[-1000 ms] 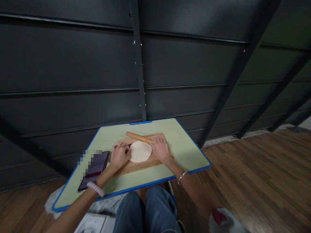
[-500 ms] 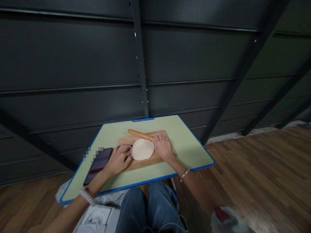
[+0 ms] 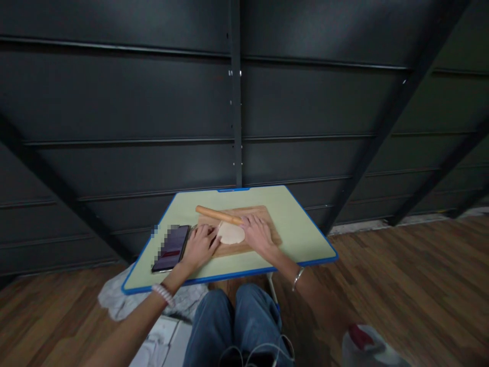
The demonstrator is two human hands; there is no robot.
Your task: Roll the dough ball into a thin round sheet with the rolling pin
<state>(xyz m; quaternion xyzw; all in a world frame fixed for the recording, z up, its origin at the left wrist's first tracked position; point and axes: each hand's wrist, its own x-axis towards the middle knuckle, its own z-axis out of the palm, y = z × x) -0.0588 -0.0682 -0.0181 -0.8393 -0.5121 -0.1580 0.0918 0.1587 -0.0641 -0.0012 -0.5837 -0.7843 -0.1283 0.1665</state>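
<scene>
A flat, pale round of dough [image 3: 231, 235] lies on a wooden cutting board [image 3: 269, 224]. Across its far edge rests a slim wooden rolling pin [image 3: 214, 213], its left end pointing away from me. My right hand [image 3: 256, 232] is closed over the pin's near right end, palm down. At the dough's left edge, my left hand [image 3: 200, 245] has thumb and fingertips closed on the rim, with the thumb toward me.
The board sits on a pale green folding table [image 3: 301, 234] with a blue rim. A dark tablet or phone [image 3: 171, 248] lies left of my left hand. Behind the table stands a dark panelled wall [image 3: 171, 102]. White boxes [image 3: 160, 336] and grey-white fabric [image 3: 116, 293] are below left.
The rolling pin has come toward me onto the dough's far part, its left end swinging left. My left hand still holds the dough's edge. The camera view has shifted, too.
</scene>
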